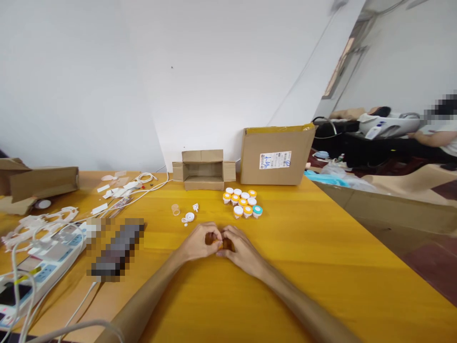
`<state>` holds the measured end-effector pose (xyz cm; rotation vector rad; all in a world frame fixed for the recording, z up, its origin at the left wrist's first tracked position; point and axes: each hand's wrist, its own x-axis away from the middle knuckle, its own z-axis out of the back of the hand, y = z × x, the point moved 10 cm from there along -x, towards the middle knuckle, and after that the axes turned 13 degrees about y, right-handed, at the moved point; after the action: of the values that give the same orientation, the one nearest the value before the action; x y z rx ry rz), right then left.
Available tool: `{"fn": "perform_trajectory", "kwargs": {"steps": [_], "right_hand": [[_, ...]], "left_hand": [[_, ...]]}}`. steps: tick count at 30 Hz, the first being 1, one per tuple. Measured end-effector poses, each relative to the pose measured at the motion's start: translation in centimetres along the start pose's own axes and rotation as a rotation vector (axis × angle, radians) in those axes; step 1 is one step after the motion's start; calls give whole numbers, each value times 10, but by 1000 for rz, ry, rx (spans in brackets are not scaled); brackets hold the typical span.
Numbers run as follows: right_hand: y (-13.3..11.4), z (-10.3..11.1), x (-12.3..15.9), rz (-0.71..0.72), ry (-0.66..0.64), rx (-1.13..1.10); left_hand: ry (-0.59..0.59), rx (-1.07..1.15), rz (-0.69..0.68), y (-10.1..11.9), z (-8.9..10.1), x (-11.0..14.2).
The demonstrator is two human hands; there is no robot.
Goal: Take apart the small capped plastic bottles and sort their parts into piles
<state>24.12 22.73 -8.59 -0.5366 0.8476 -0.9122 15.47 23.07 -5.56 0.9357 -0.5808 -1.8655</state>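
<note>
Pinching a small orange piece (220, 245) in a narrow grip, the left hand (202, 241) has thumb and fingertips drawn together on it. The right hand (241, 250) meets it from three o'clock with curled fingers; they cover much of the piece, so I cannot tell whether that grip is closed on it or only steadying it. The piece is just above the near part of the bench (321, 262), between the two hands.

Taking the piece as the clock's centre, a group of small jars (243, 202) stands near one o'clock, with white and orange lids and one teal lid (257, 210). Near eleven o'clock lie a white cup (190, 217), small white bits (195, 207) and a tan ring (175, 209), all apart from one another.

As far as it can be judged, the jars look finished, each lidded and set together. The piece in hand seems part-way through, and the loose parts appear unjoined; whether they belong with it I cannot say.

Farther out, an open box (203, 186) stands towards twelve o'clock, a closed carton (276, 176) at one, and a power strip (48, 275) at nine.
</note>
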Motion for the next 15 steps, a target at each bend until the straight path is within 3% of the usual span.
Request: {"fn": "perform_trajectory", "kwargs": {"steps": [7, 11, 15], "right_hand": [[0, 2, 0, 15, 18, -45], [-2, 3, 0, 5, 16, -40], [-2, 3, 0, -4, 10, -35]], "left_hand": [[181, -305, -66, -12, 47, -9], [190, -492, -82, -24, 56, -8], [188, -541, -90, -26, 56, -7]]}}
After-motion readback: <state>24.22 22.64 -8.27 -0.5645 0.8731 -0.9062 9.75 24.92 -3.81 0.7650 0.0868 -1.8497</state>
